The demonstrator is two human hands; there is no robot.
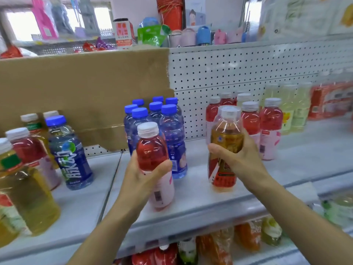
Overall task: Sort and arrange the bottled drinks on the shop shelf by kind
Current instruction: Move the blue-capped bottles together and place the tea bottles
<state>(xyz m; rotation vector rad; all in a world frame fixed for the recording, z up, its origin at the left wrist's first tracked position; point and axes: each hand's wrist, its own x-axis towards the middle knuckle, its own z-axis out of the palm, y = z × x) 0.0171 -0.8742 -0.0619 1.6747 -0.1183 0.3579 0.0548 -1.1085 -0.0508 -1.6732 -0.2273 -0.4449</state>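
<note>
The left hand (145, 176) was wrapped round the middle of a red bottle (154, 165), fingers curled across its front, thumb behind. That bottle had a white ribbed cap, clear plastic showing red drink above and a pale pink label below; whether its base touched the shelf (191, 203) I could not tell. The right hand (238, 155) was clamped on an amber bottle (225, 148) with a white cap and a gold and red label, its fingers closed over the label from the right. Its base sat low at the shelf, but contact was unclear.

Between and behind the two hands stood a tight cluster of blue bottles (164, 119), all with blue caps, translucent and ribbed. Behind the right hand was a group of red bottles with pink labels (267, 123), and further right some pale yellow bottles (298, 109), blurred. To the left stood a mixed lot: one blue bottle (70, 153), red ones and a big yellow bottle (28, 192) nearest the edge.

The shelf was smooth, pale painted metal, backed by white pegboard (229, 73) with a cardboard sheet (84, 88) over its left half. A lower shelf held more drinks (248, 238); the top one carried assorted small goods.
</note>
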